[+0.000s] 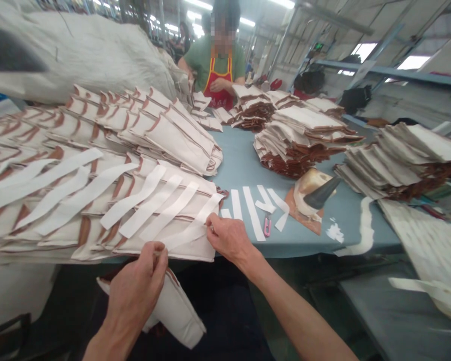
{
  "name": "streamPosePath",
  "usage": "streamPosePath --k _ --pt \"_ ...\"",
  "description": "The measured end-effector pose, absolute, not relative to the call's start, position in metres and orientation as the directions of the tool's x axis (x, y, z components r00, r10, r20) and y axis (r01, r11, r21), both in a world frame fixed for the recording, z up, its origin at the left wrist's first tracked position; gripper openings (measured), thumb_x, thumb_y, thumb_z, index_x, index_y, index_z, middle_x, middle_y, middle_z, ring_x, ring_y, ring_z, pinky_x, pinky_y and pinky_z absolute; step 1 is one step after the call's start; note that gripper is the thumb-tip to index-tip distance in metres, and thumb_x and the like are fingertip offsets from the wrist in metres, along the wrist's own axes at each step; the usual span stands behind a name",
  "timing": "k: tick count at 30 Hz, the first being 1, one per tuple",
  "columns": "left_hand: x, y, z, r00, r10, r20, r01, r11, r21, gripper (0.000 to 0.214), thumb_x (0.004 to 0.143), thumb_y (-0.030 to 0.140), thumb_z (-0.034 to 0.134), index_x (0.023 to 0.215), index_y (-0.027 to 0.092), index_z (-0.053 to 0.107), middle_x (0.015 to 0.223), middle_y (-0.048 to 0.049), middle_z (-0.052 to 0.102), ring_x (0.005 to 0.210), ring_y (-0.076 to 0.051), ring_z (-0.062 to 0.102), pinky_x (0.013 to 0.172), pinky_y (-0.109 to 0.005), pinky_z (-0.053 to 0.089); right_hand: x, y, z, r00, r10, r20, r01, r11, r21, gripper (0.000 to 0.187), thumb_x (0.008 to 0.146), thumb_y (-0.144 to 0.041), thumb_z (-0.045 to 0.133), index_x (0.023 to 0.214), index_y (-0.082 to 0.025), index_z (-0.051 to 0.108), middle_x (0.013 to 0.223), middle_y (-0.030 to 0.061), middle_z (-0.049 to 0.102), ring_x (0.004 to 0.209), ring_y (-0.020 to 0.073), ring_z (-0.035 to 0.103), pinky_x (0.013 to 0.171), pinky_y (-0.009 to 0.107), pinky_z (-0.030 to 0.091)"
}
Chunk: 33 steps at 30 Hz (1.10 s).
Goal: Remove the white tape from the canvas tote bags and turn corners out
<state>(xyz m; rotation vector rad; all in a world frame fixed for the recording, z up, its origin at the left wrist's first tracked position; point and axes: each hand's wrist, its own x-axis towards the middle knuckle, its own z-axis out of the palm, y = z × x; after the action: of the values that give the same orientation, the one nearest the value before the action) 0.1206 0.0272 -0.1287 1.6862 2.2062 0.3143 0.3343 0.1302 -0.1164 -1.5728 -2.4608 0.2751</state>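
Note:
A white strip (190, 234) stretches between my two hands over the near edge of the stacked fabric pieces. My left hand (137, 286), fingers pinched, is at its lower left end. At the upper right part of the strip, my right hand (231, 239) is closed with thumb and fingertips together. Under my hands lies a row of off-white fabric pieces (195, 250) with brown edging, overlapping one another. Several more white strips (135, 200) are laid across them. Below the table edge, partly behind my left hand, hangs another off-white piece (180, 311) with brown trim.
On the blue-grey table (233, 150) are loose white strips (252, 213), a small pink cutter (267, 226) and a dark cone (321, 194) on a stained base. Stacks of fabric (296, 140) stand at right. A person in a red apron (220, 82) is across the table.

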Motion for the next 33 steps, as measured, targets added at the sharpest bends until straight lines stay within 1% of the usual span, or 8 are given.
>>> streamPosePath --k 6,10,13,15,22,26,29,33 --pt "0.124 0.010 -0.139 -0.199 0.976 0.094 0.857 0.126 0.499 0.023 0.101 0.040 0.044 0.098 0.028 0.063 0.075 -0.0016 0.084 0.071 -0.029 0.084 0.058 -0.031 0.049 0.350 0.108 -0.143 -0.378 0.868 0.322 0.849 0.464 -0.252 0.012 0.096 -0.012 0.060 0.096 -0.021 0.067 0.072 0.0000 0.077 0.064 0.0180 0.073 0.057 0.028 0.032" --pt "0.136 -0.014 -0.142 -0.170 0.958 0.233 0.754 -0.026 0.657 0.022 0.102 0.045 0.054 0.111 0.028 0.065 0.080 0.0031 0.086 0.071 -0.023 0.085 0.056 -0.025 0.055 0.357 0.090 -0.150 -0.411 0.746 0.523 0.775 0.589 -0.230 0.019 0.100 -0.012 0.053 0.089 -0.020 0.065 0.070 0.0014 0.075 0.060 0.0149 0.069 0.059 0.027 0.039" --pt "0.153 -0.025 -0.136 -0.155 0.940 0.305 0.776 -0.076 0.627 0.045 0.104 0.042 0.057 0.145 0.023 0.056 0.075 0.0066 0.084 0.062 -0.021 0.083 0.054 -0.025 0.055 0.356 0.078 -0.146 -0.456 0.633 0.625 0.693 0.694 -0.197 0.026 0.102 -0.010 0.049 0.083 -0.021 0.062 0.068 0.0007 0.072 0.057 0.0127 0.066 0.060 0.026 0.043" --pt "0.167 -0.024 -0.132 -0.077 0.926 0.370 0.791 -0.169 0.589 0.051 0.107 0.038 0.055 0.154 0.018 0.049 0.068 0.0076 0.081 0.055 -0.020 0.081 0.051 -0.025 0.053 0.354 0.070 -0.138 -0.483 0.566 0.667 0.637 0.751 -0.176 0.025 0.104 -0.009 0.050 0.085 -0.022 0.061 0.068 0.0001 0.072 0.059 0.0125 0.066 0.061 0.025 0.045" --pt "0.188 -0.017 -0.124 -0.031 0.847 0.531 0.822 -0.281 0.496 0.037 0.113 0.032 0.039 0.125 0.015 0.071 0.075 -0.0027 0.085 0.055 -0.020 0.081 0.050 -0.026 0.053 0.344 0.042 -0.104 -0.530 0.426 0.733 0.497 0.857 -0.138 0.020 0.108 -0.011 0.051 0.094 -0.021 0.061 0.074 0.0018 0.075 0.064 0.0144 0.069 0.063 0.026 0.052" --pt "0.179 -0.028 -0.121 -0.005 0.868 0.496 0.803 -0.292 0.519 0.032 0.109 0.024 0.043 0.120 0.018 0.071 0.093 -0.0058 0.089 0.073 -0.021 0.085 0.062 -0.026 0.058 0.346 0.026 -0.089 -0.607 0.440 0.662 0.464 0.872 -0.153 0.019 0.107 -0.013 0.054 0.096 -0.022 0.067 0.076 0.0038 0.077 0.067 0.0170 0.072 0.063 0.028 0.053" --pt "0.174 -0.042 -0.118 -0.033 0.912 0.408 0.732 -0.256 0.632 0.029 0.106 0.023 0.045 0.119 0.020 0.071 0.084 -0.0011 0.085 0.065 -0.018 0.081 0.059 -0.025 0.055 0.345 0.016 -0.078 -0.660 0.465 0.591 0.424 0.879 -0.218 0.017 0.106 -0.015 0.056 0.097 -0.024 0.068 0.083 0.0044 0.081 0.068 0.0182 0.074 0.065 0.030 0.055" --pt "0.173 -0.064 -0.109 -0.225 0.950 0.216 0.527 -0.068 0.847 0.029 0.107 0.034 0.047 0.093 0.023 0.070 0.071 0.0034 0.073 0.056 -0.016 0.065 0.055 -0.024 0.049 0.335 0.004 -0.077 -0.491 0.554 0.673 0.311 0.832 -0.459 0.010 0.102 -0.018 0.064 0.109 -0.025 0.064 0.100 0.0060 0.083 0.087 0.0190 0.079 0.077 0.029 0.060"
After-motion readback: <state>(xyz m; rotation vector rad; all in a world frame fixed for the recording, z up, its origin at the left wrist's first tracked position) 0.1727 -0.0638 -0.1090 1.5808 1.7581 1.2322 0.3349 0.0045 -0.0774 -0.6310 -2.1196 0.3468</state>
